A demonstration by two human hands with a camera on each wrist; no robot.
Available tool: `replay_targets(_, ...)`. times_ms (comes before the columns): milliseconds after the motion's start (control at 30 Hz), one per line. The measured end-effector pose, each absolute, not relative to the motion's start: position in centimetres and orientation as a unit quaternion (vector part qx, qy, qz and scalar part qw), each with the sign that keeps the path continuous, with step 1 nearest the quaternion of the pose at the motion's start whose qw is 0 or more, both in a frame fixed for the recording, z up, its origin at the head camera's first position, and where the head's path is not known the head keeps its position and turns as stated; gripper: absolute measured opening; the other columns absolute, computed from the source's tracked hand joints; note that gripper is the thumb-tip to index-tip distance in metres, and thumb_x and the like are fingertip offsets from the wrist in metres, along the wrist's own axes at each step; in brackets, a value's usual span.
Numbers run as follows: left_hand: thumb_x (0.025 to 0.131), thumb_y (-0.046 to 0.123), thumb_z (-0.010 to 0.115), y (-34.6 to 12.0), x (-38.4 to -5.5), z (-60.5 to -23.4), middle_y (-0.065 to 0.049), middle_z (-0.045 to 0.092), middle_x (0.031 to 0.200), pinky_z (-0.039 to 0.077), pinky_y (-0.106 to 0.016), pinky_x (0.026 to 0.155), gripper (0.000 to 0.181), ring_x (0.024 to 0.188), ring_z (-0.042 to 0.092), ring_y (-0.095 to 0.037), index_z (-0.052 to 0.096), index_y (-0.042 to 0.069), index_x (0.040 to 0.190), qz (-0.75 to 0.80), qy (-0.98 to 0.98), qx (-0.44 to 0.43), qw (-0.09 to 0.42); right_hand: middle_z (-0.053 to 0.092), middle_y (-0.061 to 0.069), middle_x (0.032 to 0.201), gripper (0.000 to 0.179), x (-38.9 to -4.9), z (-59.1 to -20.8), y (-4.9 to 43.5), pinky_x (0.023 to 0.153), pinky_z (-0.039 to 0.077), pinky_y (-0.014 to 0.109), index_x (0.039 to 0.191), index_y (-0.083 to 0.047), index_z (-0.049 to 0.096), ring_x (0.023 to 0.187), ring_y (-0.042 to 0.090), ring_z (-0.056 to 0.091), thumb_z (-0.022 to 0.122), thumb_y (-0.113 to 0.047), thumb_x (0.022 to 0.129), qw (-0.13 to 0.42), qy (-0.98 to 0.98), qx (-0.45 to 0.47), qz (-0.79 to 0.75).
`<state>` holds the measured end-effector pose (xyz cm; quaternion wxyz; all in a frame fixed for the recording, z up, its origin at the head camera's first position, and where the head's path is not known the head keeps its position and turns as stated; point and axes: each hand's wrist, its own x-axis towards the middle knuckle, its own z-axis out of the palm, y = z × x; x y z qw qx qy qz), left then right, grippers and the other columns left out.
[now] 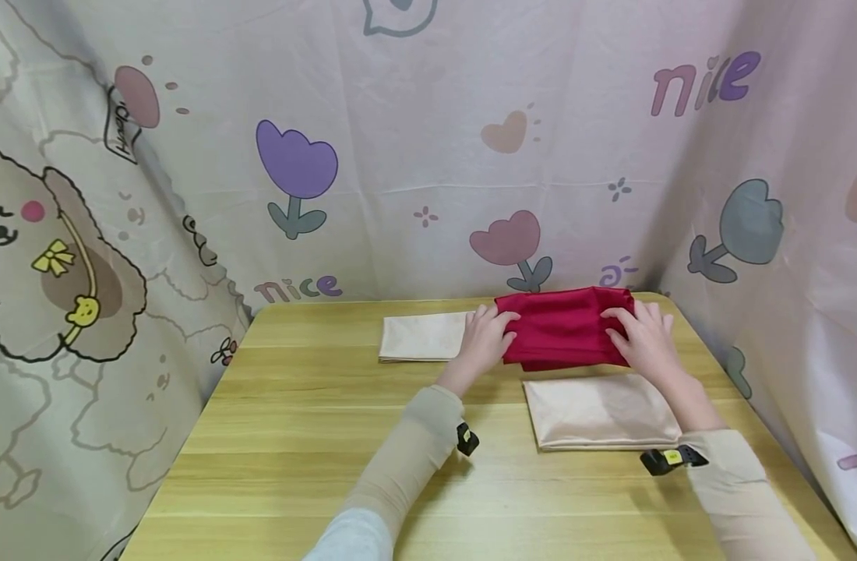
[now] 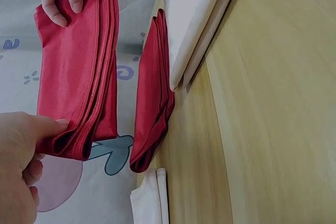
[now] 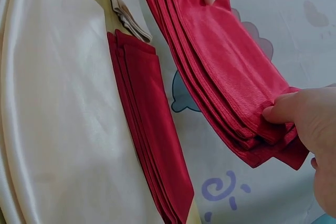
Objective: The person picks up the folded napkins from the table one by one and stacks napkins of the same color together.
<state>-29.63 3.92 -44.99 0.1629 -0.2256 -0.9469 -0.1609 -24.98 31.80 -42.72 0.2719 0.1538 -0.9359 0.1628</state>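
A folded red cloth spans both hands at the back right of the table. My left hand pinches its left end, thumb on top, as the left wrist view shows. At the opposite end, my right hand grips the cloth between thumb and fingers. Several layers show along its edge in the right wrist view. Below the raised cloth, a second folded red cloth lies on the table, mostly hidden in the head view.
A folded cream cloth lies in front of the red ones, under my right forearm. Another cream cloth lies left, partly behind my left hand. The wooden table meets a printed curtain at its back edge.
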Motion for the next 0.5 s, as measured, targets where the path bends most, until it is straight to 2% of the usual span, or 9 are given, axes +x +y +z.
replay_targets(500,0.092,0.032,0.066,4.85,-30.48,-45.22,0.005,0.065,0.111,0.034,-0.029,0.08,0.024,0.098,0.05,-0.014,0.067,0.027,0.115,-0.195,-0.942,-0.219,0.162,0.052,0.026,0.113,0.031,-25.29,-42.58,32.63,0.077,0.024,0.054,0.112,-0.006,0.062,0.103,0.043,0.041,0.07,-0.002,0.083,0.264,-0.944,0.133,0.147)
